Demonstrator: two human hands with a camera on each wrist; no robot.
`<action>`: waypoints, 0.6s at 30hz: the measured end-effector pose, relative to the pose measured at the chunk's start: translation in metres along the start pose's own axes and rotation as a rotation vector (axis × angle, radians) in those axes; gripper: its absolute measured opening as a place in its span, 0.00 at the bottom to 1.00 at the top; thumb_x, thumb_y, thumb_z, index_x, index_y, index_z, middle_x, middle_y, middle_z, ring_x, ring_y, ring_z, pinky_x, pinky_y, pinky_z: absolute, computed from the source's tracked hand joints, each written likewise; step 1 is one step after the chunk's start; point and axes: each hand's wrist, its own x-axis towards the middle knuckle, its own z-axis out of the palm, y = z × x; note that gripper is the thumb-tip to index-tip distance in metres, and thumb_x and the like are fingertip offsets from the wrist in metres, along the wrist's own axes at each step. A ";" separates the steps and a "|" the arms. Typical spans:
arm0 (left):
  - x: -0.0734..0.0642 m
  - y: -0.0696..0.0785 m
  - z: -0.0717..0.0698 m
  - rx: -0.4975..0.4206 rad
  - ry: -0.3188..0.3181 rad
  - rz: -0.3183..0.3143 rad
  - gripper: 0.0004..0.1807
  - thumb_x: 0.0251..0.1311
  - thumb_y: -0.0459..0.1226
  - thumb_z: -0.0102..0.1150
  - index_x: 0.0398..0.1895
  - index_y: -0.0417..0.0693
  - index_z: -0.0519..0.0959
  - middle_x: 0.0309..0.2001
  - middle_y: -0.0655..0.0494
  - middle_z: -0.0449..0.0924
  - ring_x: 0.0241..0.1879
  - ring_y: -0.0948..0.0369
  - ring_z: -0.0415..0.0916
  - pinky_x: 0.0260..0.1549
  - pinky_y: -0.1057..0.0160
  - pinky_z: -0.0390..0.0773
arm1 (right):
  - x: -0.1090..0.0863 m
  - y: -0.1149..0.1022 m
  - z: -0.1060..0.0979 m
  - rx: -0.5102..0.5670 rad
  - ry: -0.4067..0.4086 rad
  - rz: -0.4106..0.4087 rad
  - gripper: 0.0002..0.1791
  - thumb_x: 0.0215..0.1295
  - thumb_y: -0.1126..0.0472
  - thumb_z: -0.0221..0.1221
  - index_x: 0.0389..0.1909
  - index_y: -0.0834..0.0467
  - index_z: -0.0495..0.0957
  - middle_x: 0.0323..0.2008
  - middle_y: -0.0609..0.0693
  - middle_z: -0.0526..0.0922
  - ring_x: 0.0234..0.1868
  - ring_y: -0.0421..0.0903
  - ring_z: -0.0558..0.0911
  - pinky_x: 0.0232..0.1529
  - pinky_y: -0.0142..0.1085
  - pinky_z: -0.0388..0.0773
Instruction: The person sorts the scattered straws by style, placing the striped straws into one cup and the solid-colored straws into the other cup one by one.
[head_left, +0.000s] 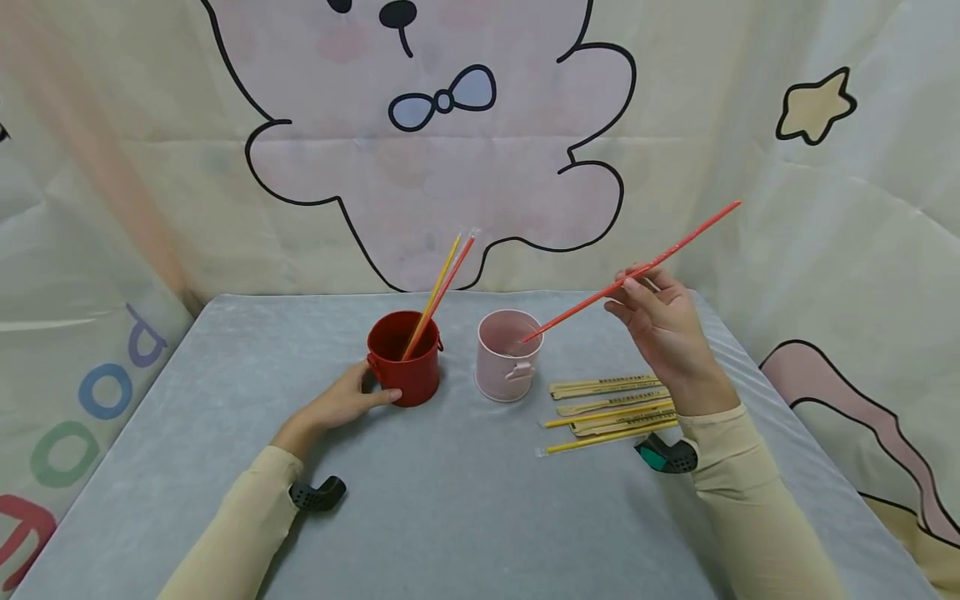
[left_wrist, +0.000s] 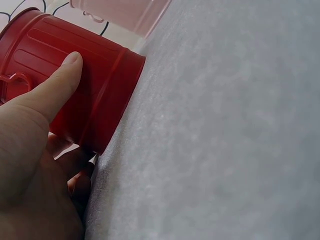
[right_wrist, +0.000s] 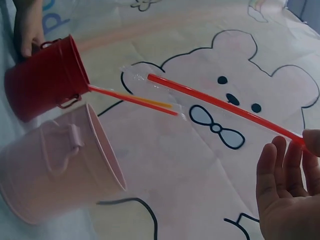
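My left hand [head_left: 345, 402] grips the side of a small red bucket [head_left: 420, 379]. In the left wrist view the thumb lies along the bucket's wall, with the other fingers around its far side. A yellow straw [head_left: 433, 293] and a red straw [head_left: 456, 273] lean together in that bucket. Between thumb and fingers, my right hand [head_left: 667, 337] pinches another red straw [head_left: 686, 240] in a clear wrapper, held slanting. Its lower end appears at the rim of the pink bucket [head_left: 504, 379] in the head view; the right wrist view shows it apart from that bucket.
Several straws in paper wrappers [head_left: 603, 386] lie on the grey cloth right of the pink bucket, along with yellow straws [head_left: 611, 437]. The cloth-covered table [head_left: 450, 517] ends against a printed curtain [head_left: 675, 108] behind and at both sides.
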 end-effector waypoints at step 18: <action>0.000 -0.001 0.000 0.006 0.004 0.008 0.42 0.59 0.50 0.63 0.73 0.52 0.55 0.74 0.50 0.57 0.77 0.45 0.46 0.72 0.34 0.48 | 0.032 0.047 0.070 -0.167 -0.026 0.128 0.06 0.68 0.70 0.54 0.42 0.58 0.75 0.34 0.44 0.83 0.39 0.40 0.85 0.43 0.32 0.84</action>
